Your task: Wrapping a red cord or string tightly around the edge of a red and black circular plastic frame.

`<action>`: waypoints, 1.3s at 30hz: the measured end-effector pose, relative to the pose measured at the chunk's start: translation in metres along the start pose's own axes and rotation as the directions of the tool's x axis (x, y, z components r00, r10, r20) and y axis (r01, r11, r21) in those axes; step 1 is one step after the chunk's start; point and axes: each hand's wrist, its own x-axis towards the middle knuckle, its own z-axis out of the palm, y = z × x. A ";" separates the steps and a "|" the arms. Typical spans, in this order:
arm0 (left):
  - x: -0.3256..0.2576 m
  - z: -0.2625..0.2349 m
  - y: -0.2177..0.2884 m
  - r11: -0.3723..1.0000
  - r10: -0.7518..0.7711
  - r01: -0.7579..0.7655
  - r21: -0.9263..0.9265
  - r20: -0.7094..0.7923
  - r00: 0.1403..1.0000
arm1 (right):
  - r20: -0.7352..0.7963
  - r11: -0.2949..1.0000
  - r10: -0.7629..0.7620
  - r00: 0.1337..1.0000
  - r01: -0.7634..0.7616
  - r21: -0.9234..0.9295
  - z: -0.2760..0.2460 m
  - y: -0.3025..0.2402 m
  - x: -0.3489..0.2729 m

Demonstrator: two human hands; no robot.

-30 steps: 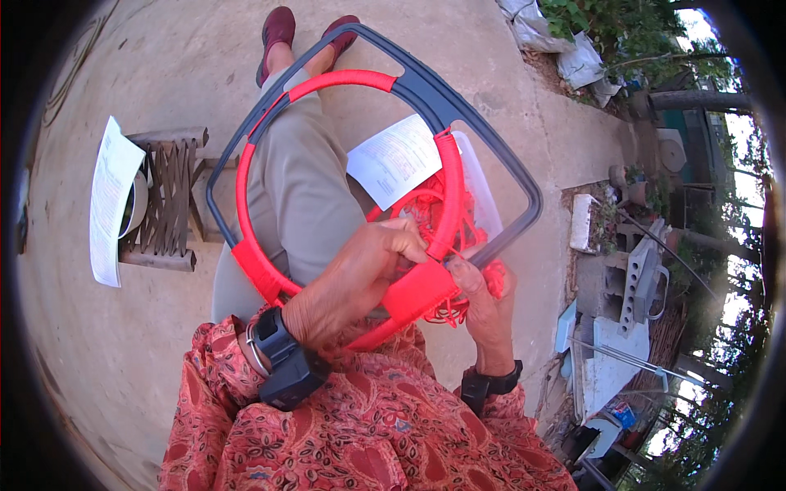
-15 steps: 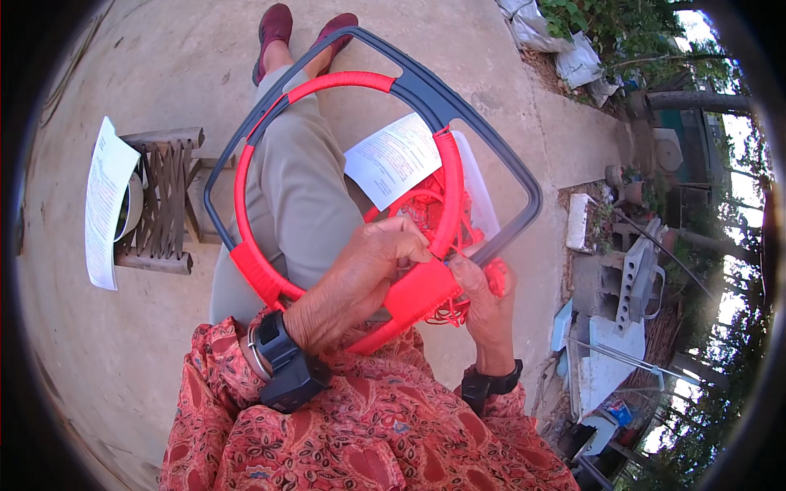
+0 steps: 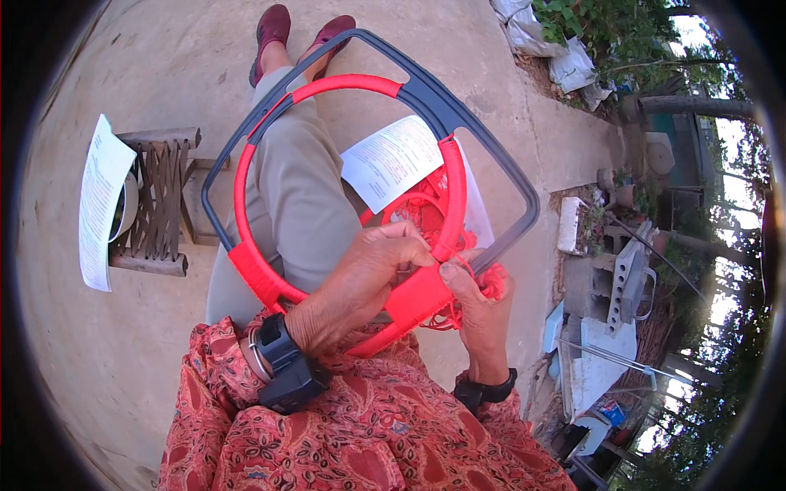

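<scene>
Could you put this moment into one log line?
left hand: curled shut at ring | right hand: holding red cord by ring | ring: partly red-wrapped, joined to dark frame | rest: stool, paper at left

On the pale concrete ground point(image 3: 475, 106), a low wooden stool point(image 3: 157, 204) with dark woven strapping stands at the left beside a printed white sheet point(image 3: 98, 204), while white sacks point(image 3: 573, 67), leafy plants point(image 3: 585, 23), a white planter point(image 3: 566, 224) and grey hollow blocks point(image 3: 600, 282) line the right
</scene>
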 end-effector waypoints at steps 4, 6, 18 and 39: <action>0.001 -0.003 -0.003 1.000 0.006 -0.006 0.017 0.003 1.000 | 0.037 0.999 0.015 0.999 -0.016 0.027 -0.002 0.005 0.002; 0.002 -0.004 -0.005 1.000 0.011 -0.010 -0.022 0.031 0.999 | 0.061 0.998 0.025 0.998 -0.029 0.064 -0.002 0.006 0.003; 0.000 0.002 0.000 0.999 -0.006 0.008 -0.039 0.028 1.000 | 0.124 0.995 0.046 0.991 -0.056 0.080 -0.004 0.002 0.003; 0.004 0.001 -0.003 1.000 0.016 -0.016 0.001 0.013 1.000 | 0.146 0.998 0.026 0.989 -0.035 0.056 -0.006 -0.001 0.005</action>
